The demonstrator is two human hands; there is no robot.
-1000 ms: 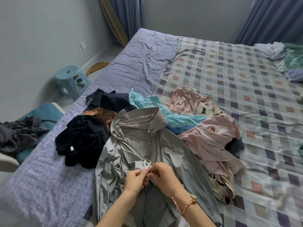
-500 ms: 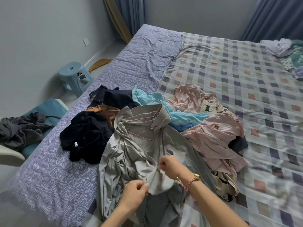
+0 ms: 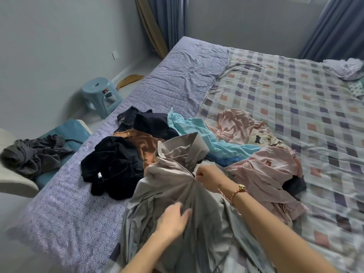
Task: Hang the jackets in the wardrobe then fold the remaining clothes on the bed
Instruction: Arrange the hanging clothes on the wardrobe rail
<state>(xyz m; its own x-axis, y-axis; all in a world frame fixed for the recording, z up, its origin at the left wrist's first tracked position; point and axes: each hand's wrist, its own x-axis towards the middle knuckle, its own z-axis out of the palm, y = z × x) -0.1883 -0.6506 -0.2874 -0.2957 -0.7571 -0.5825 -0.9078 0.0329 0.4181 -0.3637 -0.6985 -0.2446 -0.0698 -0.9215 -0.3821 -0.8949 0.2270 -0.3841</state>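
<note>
A: Where is the grey garment [image 3: 173,178]?
B: Rumpled at the near edge of the bed [image 3: 177,75], collar pointing away, at the front of a heap of clothes.
A: And the hands?
B: The right hand [image 3: 208,177], a red cord bracelet [image 3: 239,191] at its wrist, has its fingers curled tight on a gathered bunch of the grey cloth, and folds fan out from the pinch. The left hand [image 3: 173,221] sits lower and blurred, with its fingers apart and nearly straight on the same cloth.
A: What surrounds it?
B: A black garment [image 3: 112,164] touches its left side, pink clothes [image 3: 262,170] lie to its right, and a turquoise top [image 3: 197,129] lies behind the collar. A blue stool [image 3: 100,95] stands on the floor beside the bed.
</note>
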